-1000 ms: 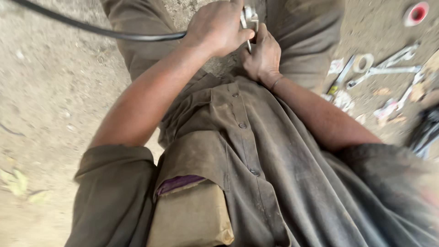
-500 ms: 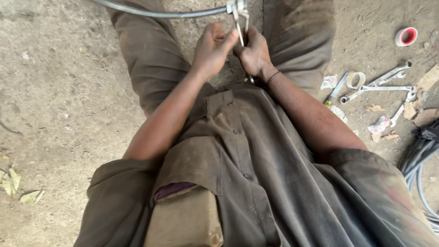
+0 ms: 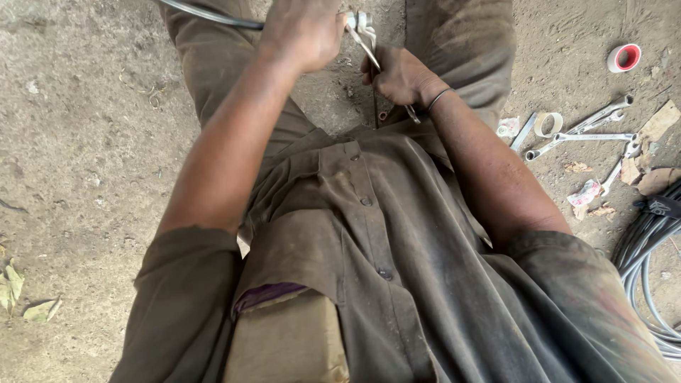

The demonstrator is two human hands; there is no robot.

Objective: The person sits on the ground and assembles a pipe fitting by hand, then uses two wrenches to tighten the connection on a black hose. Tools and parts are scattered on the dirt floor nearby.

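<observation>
My left hand (image 3: 301,32) grips the end of a dark flexible hose (image 3: 206,14) that runs off to the upper left. A metal fitting (image 3: 358,21) with white tape around it sticks out past its fingers. My right hand (image 3: 397,74) is closed on the handle of a slim metal wrench (image 3: 370,53), whose head meets the fitting. Both hands are between my knees, above a dirt floor. My dusty olive shirt fills the lower frame.
Several spanners (image 3: 592,131) lie on the ground at the right, with a white tape ring (image 3: 547,125), a red-and-white tape roll (image 3: 624,58) and paper scraps. Grey cables (image 3: 649,262) coil at the right edge. Dry leaves (image 3: 14,291) lie at the far left.
My left hand has shifted up and left along the hose end, and the view has tilted, so the hands sit higher in frame. The right hand keeps its grip on the wrench.
</observation>
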